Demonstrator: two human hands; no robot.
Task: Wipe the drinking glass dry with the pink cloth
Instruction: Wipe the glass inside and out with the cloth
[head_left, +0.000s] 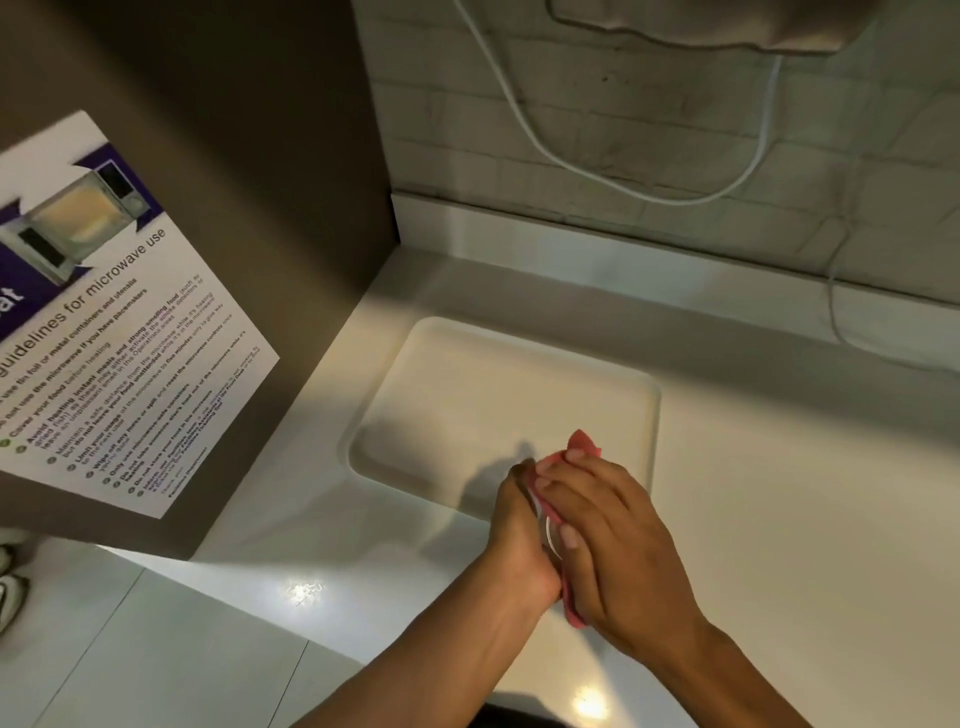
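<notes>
One printed notice (111, 332), white with a purple band and a photo of a microwave, hangs on the brown panel (249, 130) at the left; its heading reads "guidelines for microwave use", and one of the smaller bullet lines begins "Avoid heating instant meals and strong smelling food". The rest of the small print is too blurred to read.

Both bare hands meet above the white countertop (779, 519), at the near edge of a shallow, cream-coloured rectangular tray (467, 374). The clear drinking glass (551, 538) sits between the two palms, almost wholly covered; only a thin curved sliver of its rim or wall shows in the gap between the hands. The left hand (519, 540) is curled around it from the left side, fingers closed on glass and cloth. The right hand (618, 535) lies over it from the right, fingers fairly flat and close together, pressing the pink cloth (582, 447) against the glass. A pink corner pokes out beyond the fingertips, and another fold hangs below the heels of the hands.

So little of the glass shows that its long axis and the way its mouth faces cannot be told.

A white cable (597, 171) loops across the grey tiled wall (675, 114) behind the counter.
</notes>
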